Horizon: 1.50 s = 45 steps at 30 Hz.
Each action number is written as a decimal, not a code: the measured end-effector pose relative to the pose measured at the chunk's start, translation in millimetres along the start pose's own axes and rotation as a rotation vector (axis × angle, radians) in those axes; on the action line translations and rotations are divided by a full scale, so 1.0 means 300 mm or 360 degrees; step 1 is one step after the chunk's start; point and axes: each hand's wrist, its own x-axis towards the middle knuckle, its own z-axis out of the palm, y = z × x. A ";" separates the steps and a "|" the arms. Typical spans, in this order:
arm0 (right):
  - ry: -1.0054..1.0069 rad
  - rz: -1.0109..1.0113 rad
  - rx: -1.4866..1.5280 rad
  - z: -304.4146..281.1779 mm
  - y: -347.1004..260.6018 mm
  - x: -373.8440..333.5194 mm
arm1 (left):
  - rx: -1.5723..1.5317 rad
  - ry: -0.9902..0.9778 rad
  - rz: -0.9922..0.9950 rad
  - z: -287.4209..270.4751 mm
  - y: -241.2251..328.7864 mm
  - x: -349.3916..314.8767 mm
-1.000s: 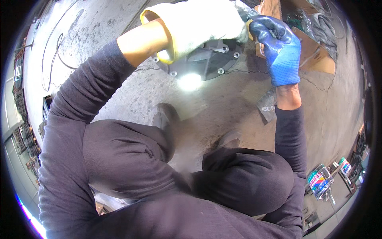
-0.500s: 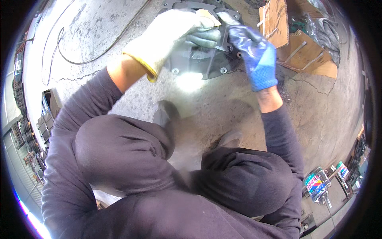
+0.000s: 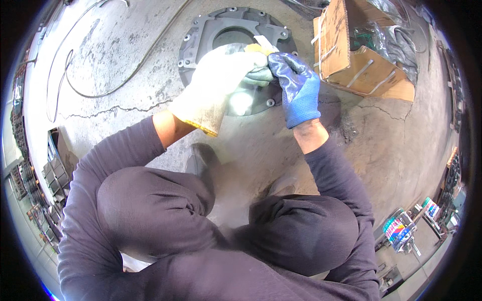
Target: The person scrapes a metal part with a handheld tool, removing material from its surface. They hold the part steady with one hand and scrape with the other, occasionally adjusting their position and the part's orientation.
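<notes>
And in came both hands, baring more of the round metal casting point(image 3: 203, 40) at twelve o'clock, the left hand point(image 3: 221, 75) pinching a small yellow-and-white piece point(image 3: 258, 49) over it, the right hand point(image 3: 299, 90) curled at the piece's four o'clock, its grip impossible to tell.
</notes>
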 end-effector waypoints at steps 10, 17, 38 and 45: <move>-0.0030 0.0294 0.0284 -0.063 -0.008 0.034 | -0.1275 -0.0241 -0.0833 -0.012 0.009 0.054; -0.0210 -0.0016 -0.0425 -0.041 0.004 -0.002 | 0.0026 -0.0619 0.0209 -0.088 -0.042 0.064; -0.0069 -0.0004 -0.0193 -0.269 -0.083 -0.139 | 0.1075 -0.1186 -0.0785 -0.012 -0.090 -0.141; -0.0039 -0.0020 -0.0176 -0.300 -0.069 -0.128 | 0.1334 -0.1183 -0.0615 0.074 -0.136 -0.171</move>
